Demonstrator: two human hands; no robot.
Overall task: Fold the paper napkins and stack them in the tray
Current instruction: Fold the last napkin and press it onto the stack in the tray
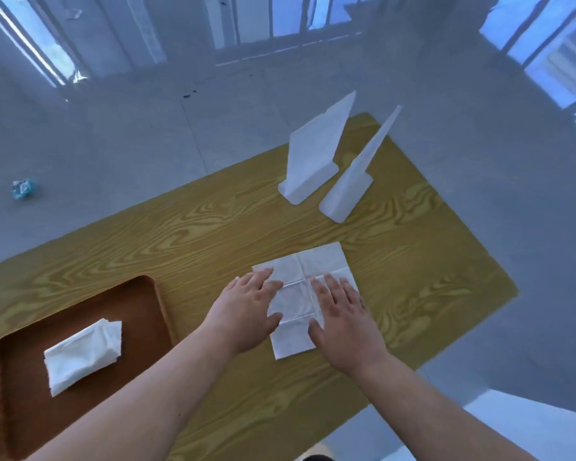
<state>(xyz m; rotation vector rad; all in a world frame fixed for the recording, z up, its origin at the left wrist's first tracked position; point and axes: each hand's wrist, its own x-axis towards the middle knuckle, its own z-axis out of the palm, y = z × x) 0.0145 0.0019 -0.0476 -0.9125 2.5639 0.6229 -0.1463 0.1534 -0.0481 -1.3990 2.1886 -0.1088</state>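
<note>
Pressing down flat, both of our hands are on the open paper napkin (305, 284) that lies spread on the wood-grain table (193, 234), its crease lines crossing in a grid between our palms. Our left hand (246, 311) has its fingers stretched out and together, palm down on the napkin's left part, gripping nothing; the thumb points in toward the middle. Our right hand (345, 322) mirrors it on the right part, fingers extended and a little spread, palm flat, also holding nothing, just weighing the sheet down. The far corner of the napkin pokes out beyond our fingertips, and its near edge shows between our wrists. Off to our left sits the brown tray (147, 294), close to the table's near edge, and inside it lies a folded napkin stack (82, 356), slightly askew, resting on the tray floor well apart from the sheet under our hands. Farther back on the table stand two white upright stands (313, 151), side by side, near each other but not touching the napkin. On the grey floor (113, 128) beyond the table lies a small crumpled bluish scrap (23, 188).
</note>
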